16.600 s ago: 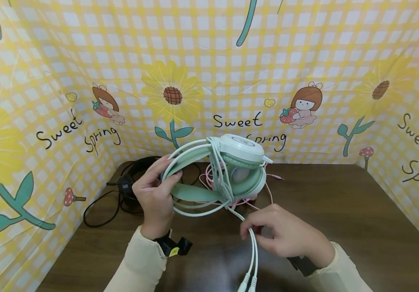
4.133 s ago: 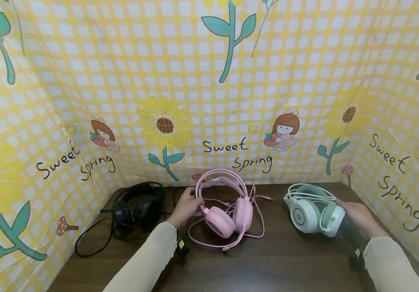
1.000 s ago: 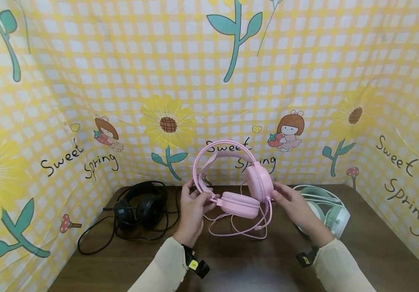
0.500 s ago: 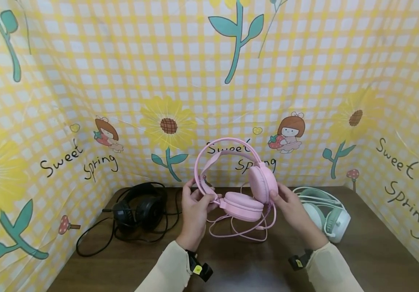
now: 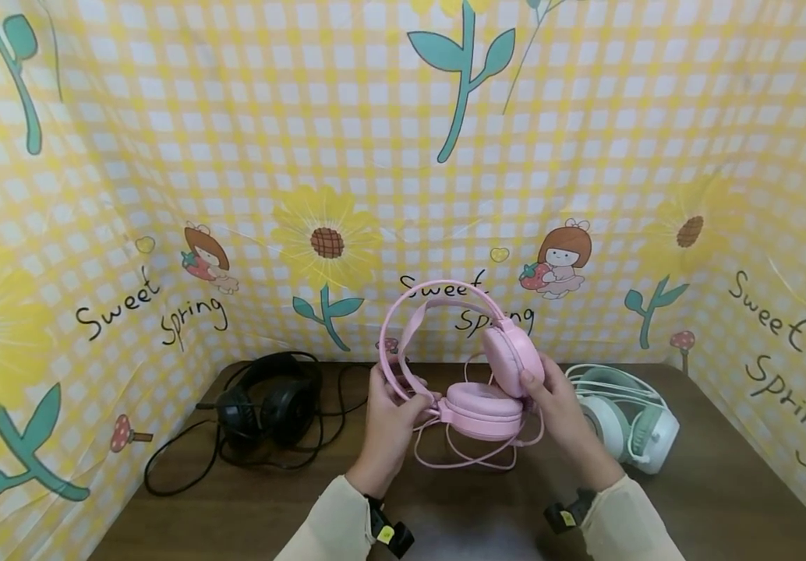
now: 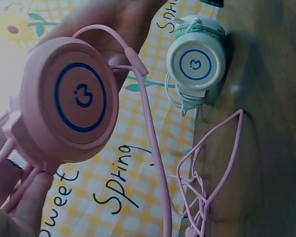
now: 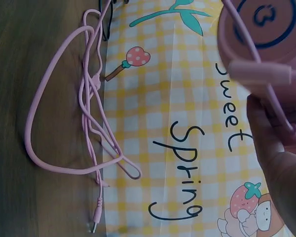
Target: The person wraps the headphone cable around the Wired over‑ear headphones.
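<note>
Pink headphones are held tilted above the table between both hands. My left hand grips the headband where it meets the lower ear cup, thumb in front. On the other side my right hand holds the upper ear cup, its thumb on the outer edge. A blue ring logo marks the pink ear cup in the left wrist view. The pink cable hangs down to the table in loose loops, its plug visible in the right wrist view.
Black headphones with a trailing cable lie at the left of the brown table. White and green headphones, wrapped in their cable, stand on the right near my right forearm. A yellow checked cloth encloses the back and sides.
Since 4 s ago, the right hand has left the white and green headphones for the pink ones, which were lifted. Over the last second they shift slightly right and down.
</note>
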A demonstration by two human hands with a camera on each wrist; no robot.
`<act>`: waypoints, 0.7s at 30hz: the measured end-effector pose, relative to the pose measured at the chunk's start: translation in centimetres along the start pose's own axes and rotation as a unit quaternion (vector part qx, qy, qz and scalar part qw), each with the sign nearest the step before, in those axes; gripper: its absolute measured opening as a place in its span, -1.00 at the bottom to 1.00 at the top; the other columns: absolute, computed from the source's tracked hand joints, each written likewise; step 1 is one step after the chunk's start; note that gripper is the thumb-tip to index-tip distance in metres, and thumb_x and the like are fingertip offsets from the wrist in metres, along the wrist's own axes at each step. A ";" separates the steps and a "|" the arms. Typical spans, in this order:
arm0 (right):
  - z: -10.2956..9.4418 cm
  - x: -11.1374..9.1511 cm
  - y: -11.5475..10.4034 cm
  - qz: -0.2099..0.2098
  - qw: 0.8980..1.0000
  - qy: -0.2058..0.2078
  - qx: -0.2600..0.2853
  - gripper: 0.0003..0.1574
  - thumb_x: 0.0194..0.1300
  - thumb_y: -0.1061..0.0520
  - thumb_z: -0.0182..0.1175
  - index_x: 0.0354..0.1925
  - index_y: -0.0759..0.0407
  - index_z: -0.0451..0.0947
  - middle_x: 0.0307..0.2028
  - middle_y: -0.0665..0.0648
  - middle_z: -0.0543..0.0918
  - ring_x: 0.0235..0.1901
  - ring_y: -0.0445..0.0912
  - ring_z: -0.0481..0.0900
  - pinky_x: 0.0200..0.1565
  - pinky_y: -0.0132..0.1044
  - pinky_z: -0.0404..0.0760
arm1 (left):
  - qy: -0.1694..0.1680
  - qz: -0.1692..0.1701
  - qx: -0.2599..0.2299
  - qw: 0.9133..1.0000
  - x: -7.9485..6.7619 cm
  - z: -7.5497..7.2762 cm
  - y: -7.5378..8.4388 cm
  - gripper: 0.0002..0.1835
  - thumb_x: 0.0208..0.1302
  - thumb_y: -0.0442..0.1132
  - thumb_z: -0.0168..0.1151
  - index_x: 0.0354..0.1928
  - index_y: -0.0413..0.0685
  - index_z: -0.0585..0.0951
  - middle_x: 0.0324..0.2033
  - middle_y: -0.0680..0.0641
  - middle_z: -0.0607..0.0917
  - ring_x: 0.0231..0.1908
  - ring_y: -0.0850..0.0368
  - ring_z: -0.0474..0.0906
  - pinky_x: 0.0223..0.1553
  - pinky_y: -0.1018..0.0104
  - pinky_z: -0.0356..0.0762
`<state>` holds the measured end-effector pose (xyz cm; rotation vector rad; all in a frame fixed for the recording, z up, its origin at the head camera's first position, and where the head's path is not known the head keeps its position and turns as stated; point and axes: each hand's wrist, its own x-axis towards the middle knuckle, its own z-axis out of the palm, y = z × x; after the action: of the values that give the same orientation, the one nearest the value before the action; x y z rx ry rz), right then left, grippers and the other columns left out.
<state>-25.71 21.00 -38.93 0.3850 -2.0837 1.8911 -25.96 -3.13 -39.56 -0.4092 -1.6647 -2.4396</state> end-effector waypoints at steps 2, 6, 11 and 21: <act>-0.1 -0.1 -0.1 0.013 1.000 0.005 0.004 -0.42 0.47 0.20 -0.01 0.35 0.43 0.20 0.14 0.44 0.43 -0.02 -0.19 0.50 0.00 -0.44 0.49 | 0.003 -0.009 0.014 1.000 0.0 0.0 -0.3 -0.27 0.05 -0.62 0.19 0.26 -0.10 0.19 -0.14 -0.31 0.50 -0.27 -0.14 0.65 -0.27 0.20 0.66; -0.2 -0.1 -0.7 0.030 0.999 0.004 0.023 -0.40 0.47 0.15 0.01 0.36 0.39 0.20 0.13 0.39 0.43 -0.05 -0.14 0.54 -0.05 -0.36 0.56 | 0.011 -0.019 0.036 0.999 0.0 -0.1 -0.5 -0.26 0.04 -0.57 0.28 0.25 -0.08 0.21 -0.14 -0.34 0.53 -0.30 -0.01 0.63 -0.30 0.23 0.64; -0.7 0.0 -1.9 0.014 0.997 0.010 0.072 -0.40 0.42 0.20 0.02 0.35 0.39 0.23 0.04 0.23 0.49 -0.09 -0.12 0.57 -0.09 -0.28 0.61 | -0.020 -0.004 0.046 0.999 0.3 -0.3 0.5 -0.34 0.12 -0.48 0.32 0.24 -0.15 0.25 -0.29 -0.20 0.62 -0.33 0.04 0.65 -0.22 0.06 0.64; -1.1 -0.3 -2.7 -0.014 0.993 -0.007 0.117 -0.45 0.34 0.32 0.07 0.29 0.31 0.35 0.02 0.11 0.54 -0.09 -0.10 0.56 -0.11 -0.19 0.64 | -0.067 0.033 0.100 0.992 1.2 -2.0 2.4 -0.30 0.15 -0.37 0.40 0.28 -0.11 0.27 -0.15 -0.22 0.61 -0.17 -0.03 0.61 -0.15 0.24 0.60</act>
<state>-24.38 21.88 -36.48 0.4787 -1.8570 2.1285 -26.73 -5.88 -37.75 -0.6002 -1.8950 -2.2150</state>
